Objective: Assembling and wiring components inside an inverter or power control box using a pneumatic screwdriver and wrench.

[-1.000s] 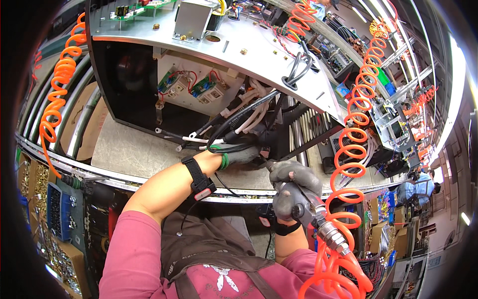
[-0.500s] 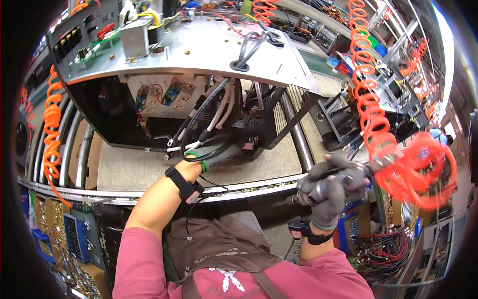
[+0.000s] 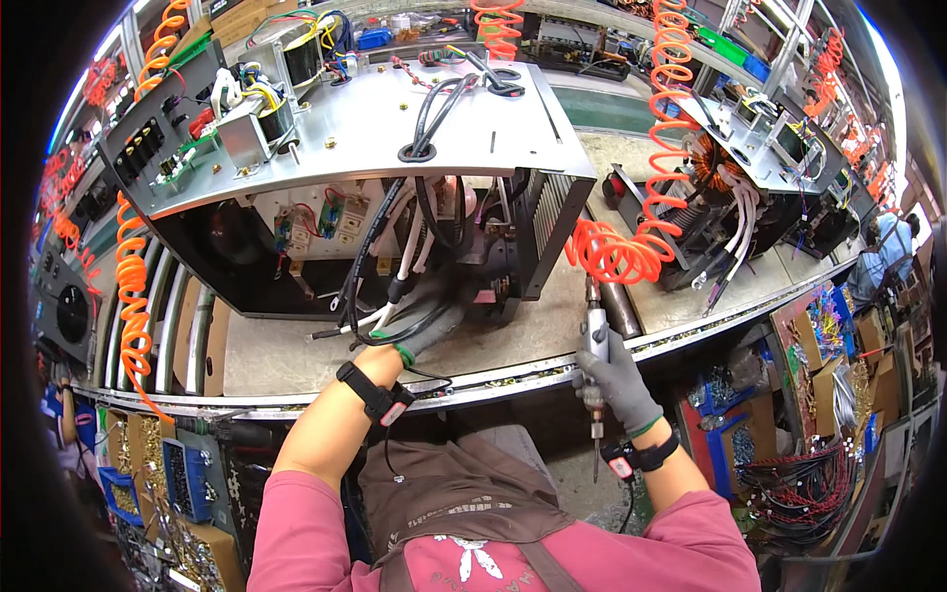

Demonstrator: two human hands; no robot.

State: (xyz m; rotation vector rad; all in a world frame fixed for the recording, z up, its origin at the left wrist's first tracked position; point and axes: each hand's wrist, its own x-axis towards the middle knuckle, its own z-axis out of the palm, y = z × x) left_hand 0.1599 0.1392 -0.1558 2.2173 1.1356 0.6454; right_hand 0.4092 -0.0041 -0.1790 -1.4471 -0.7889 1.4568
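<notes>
Upright in my gloved right hand [image 3: 628,387] is an air screwdriver [image 3: 597,340], my fingers wrapped round its body. Its bit points down toward me, and an orange-red coiled hose [image 3: 621,259] joins its upper end. My gloved left hand [image 3: 434,331] reaches into the front opening of a black metal chassis [image 3: 552,242], among black and white cables [image 3: 402,286]. Dark blur and the cables hide its fingers, so I cannot tell what they touch. Circuit boards [image 3: 330,214] are fixed inside the chassis. Grey cables pass through a grommet in its silver top plate [image 3: 365,109].
A second, similar unit [image 3: 730,187] with hanging white cables stands to the right. Another orange coiled hose [image 3: 133,286] hangs at the left, beside metal rollers [image 3: 168,316]. Blue parts bins [image 3: 187,479] sit below the bench's front rail. Wire bundles [image 3: 799,493] lie at lower right.
My right hand has turned the screwdriver from lying sideways to upright, and its hose has swung left and away from me. My left hand stays in the chassis opening. The view has shifted.
</notes>
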